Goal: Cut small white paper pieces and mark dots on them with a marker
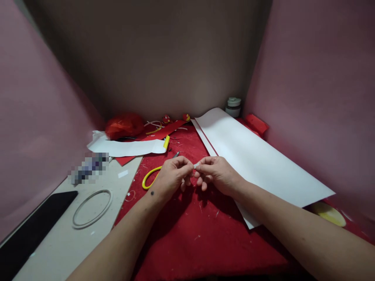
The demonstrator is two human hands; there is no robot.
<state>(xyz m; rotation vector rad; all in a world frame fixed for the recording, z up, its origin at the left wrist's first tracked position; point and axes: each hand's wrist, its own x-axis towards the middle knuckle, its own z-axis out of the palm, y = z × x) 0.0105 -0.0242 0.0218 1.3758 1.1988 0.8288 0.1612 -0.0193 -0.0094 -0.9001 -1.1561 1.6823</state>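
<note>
Between the fingertips of both hands is a small white piece (196, 166), perhaps paper; most of it is covered by the fingers. My left hand (176, 171) pinches its left end, and my right hand (216, 173) pinches the right end. Both are raised a little over a red cloth (187, 242). Behind and left of my left hand lie scissors with yellow handles (145, 183), partly hidden by that hand. Large white sheets of paper (252, 152) spread out beyond my right hand and under the right forearm.
A white strip (131, 148) with a yellow end piece (166, 143) lies back left, near a red plastic bag (124, 125). At left are a pale ring (76, 222) and a black flat object (38, 226). A lidded jar (233, 107) stands at the back right.
</note>
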